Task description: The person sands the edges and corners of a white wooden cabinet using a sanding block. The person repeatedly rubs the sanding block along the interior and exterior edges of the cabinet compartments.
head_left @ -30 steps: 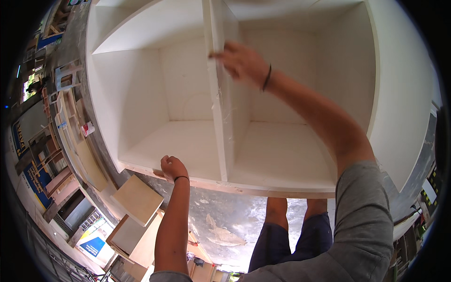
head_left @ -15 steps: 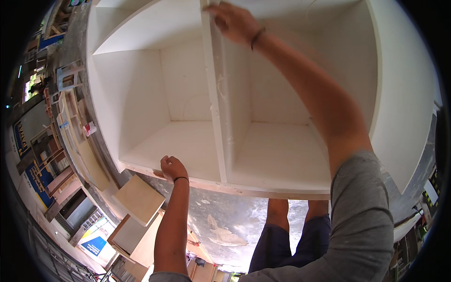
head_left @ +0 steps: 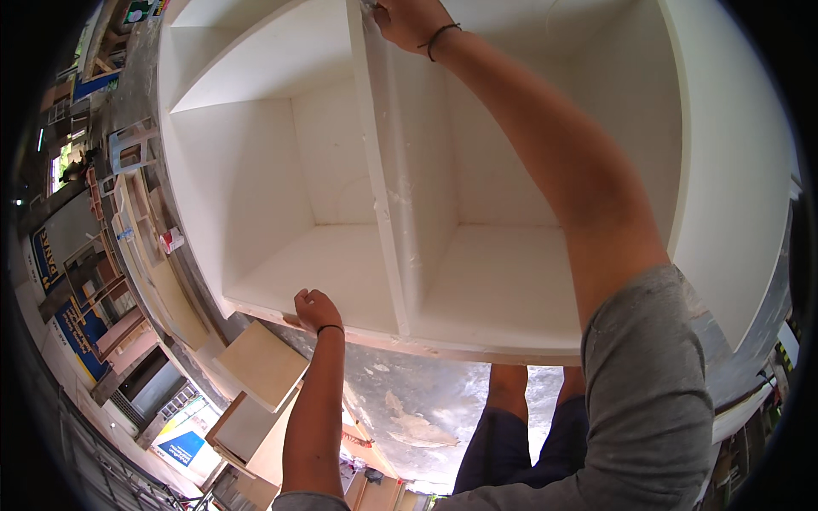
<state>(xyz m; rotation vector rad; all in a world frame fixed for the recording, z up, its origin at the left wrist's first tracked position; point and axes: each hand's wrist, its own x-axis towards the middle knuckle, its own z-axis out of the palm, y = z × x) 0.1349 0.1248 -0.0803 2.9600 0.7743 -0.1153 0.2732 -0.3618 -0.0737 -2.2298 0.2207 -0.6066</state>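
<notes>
A large white cabinet [head_left: 673, 128] with open compartments fills the middle of the view. Its upright divider [head_left: 381, 204] has patchy, marked spots along the front edge. My right hand [head_left: 413, 21] reaches to the far end of this divider, fingers curled at its front edge. A small greyish bit shows at the fingertips, cut off by the picture's top, and I cannot make out what it is. My left hand [head_left: 315, 308] is closed at the cabinet's near lower edge, left of the divider. Something brownish lies beside its fingers, too small to name.
Wooden boards or drawer-like boxes [head_left: 262, 364] stand to the left, below the cabinet's corner. A red and white can-like container [head_left: 171, 240] rests by a long wooden piece [head_left: 158, 264]. The grey floor [head_left: 400, 400] is worn and patchy. Blue banners hang far left.
My right hand has slid a little farther up and left along the divider's edge. My left hand stays by the lower edge. The whole view has shifted slightly.
</notes>
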